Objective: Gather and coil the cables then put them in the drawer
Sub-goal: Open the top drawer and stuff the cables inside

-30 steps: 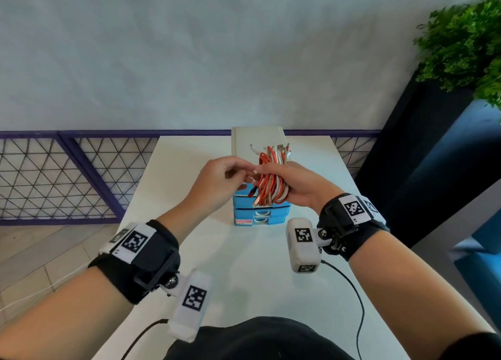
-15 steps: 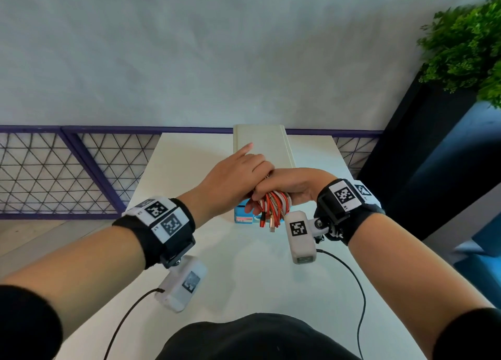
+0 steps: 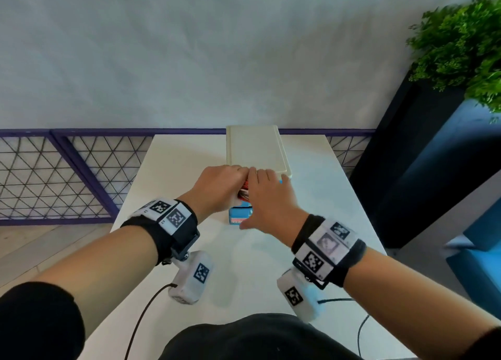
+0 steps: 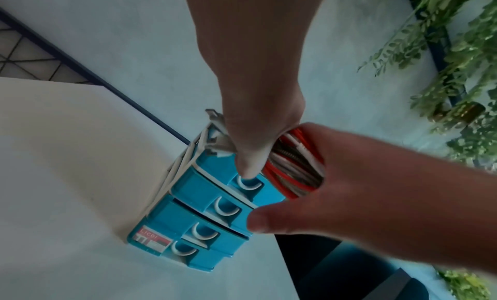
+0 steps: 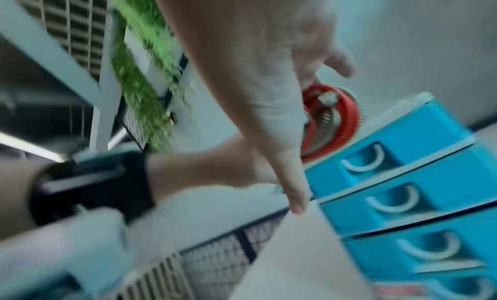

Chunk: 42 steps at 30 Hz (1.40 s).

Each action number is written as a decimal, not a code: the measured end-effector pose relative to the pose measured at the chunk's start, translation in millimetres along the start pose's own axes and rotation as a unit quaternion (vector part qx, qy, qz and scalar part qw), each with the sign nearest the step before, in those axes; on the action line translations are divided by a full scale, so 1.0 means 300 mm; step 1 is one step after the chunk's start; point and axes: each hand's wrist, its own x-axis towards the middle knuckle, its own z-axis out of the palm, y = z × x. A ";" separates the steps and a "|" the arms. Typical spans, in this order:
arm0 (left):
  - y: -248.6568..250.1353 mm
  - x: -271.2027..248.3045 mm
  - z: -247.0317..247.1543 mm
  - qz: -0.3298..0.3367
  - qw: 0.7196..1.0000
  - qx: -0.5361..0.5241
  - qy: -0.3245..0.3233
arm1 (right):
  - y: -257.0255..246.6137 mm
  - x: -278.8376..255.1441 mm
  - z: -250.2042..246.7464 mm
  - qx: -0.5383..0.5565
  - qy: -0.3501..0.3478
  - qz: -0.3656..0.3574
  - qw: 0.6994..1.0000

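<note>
A coil of red and white cables (image 3: 244,193) lies at the open top drawer of a small blue drawer unit (image 3: 240,218); how deep it sits is hidden. My left hand (image 3: 219,186) curls over the coil's left side. In the left wrist view its fingers hold the white plug ends (image 4: 217,134) and its thumb touches the top drawer's handle (image 4: 247,183). My right hand (image 3: 268,197) lies palm down on the coil's right side, fingers straight, thumb spread. The red loops (image 5: 330,117) show under that palm.
The drawer unit (image 4: 204,219) has several blue drawers with white handles and a cream top (image 3: 254,148). It stands mid-table on the white table (image 3: 184,170). A purple mesh railing (image 3: 67,175) runs behind, and a dark planter with a green plant (image 3: 461,48) is at right.
The coil came down from in front of me to the top drawer. My right hand let go of it and turned palm down over it. My left hand moved onto the coil.
</note>
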 end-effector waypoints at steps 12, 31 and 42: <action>0.006 -0.026 0.025 -0.059 0.951 -0.241 -0.183 | 0.103 0.016 0.144 0.088 0.013 -0.042 0.995; -0.138 0.079 0.051 -0.028 0.985 -0.154 -0.071 | 0.188 0.080 0.039 0.181 -0.139 -0.053 0.972; -0.098 0.105 0.072 -0.041 0.981 -0.107 -0.158 | 0.267 0.058 -0.109 0.228 -0.095 0.067 0.967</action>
